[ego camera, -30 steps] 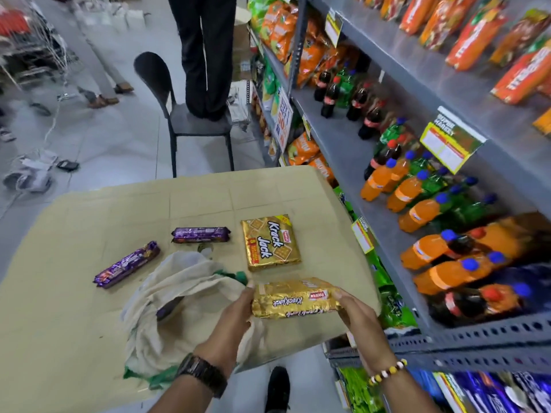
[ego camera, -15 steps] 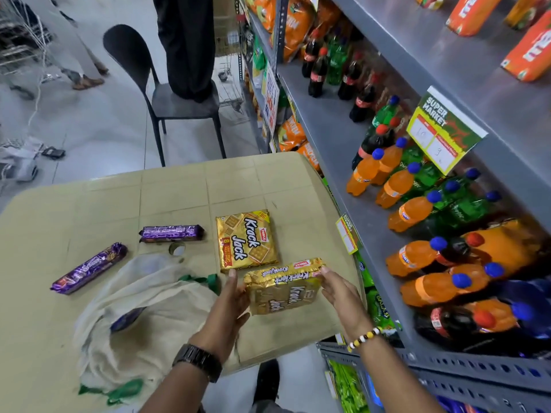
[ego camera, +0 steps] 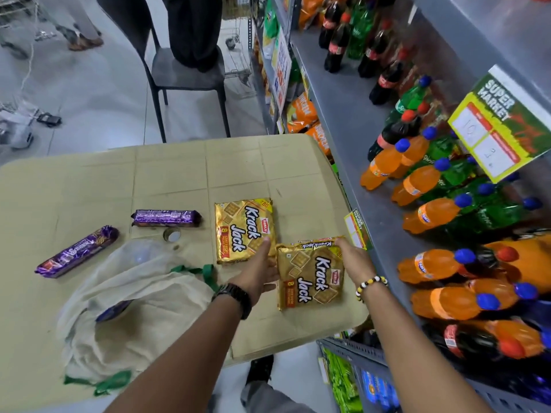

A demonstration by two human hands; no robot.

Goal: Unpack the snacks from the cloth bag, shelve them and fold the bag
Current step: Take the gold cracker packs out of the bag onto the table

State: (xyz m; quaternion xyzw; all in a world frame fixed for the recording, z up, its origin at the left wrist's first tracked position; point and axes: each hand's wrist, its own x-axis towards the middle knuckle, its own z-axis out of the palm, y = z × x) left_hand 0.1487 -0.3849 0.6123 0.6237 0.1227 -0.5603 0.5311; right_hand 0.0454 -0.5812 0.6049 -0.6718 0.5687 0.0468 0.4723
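A gold Krack Jack pack (ego camera: 310,278) lies flat near the table's right front corner. My left hand (ego camera: 260,271) holds its left edge and my right hand (ego camera: 353,259) holds its right edge. A second gold Krack Jack pack (ego camera: 243,226) lies just behind it, touched by my left fingertips. Two purple biscuit rolls (ego camera: 165,217) (ego camera: 77,251) lie further left. The cream cloth bag (ego camera: 140,311) with green handles is slumped at the front left, open, with a purple pack (ego camera: 114,311) showing inside.
The beige table (ego camera: 89,186) stands beside a grey shelf (ego camera: 351,120) holding orange, green and cola bottles. A dark chair (ego camera: 182,73) with a person standing on it is behind the table. A small round cap (ego camera: 172,234) lies by the bag.
Both hands have brought the gold pack down from mid-air and turned it flat onto the table beside the first pack. The view has tilted down and left.
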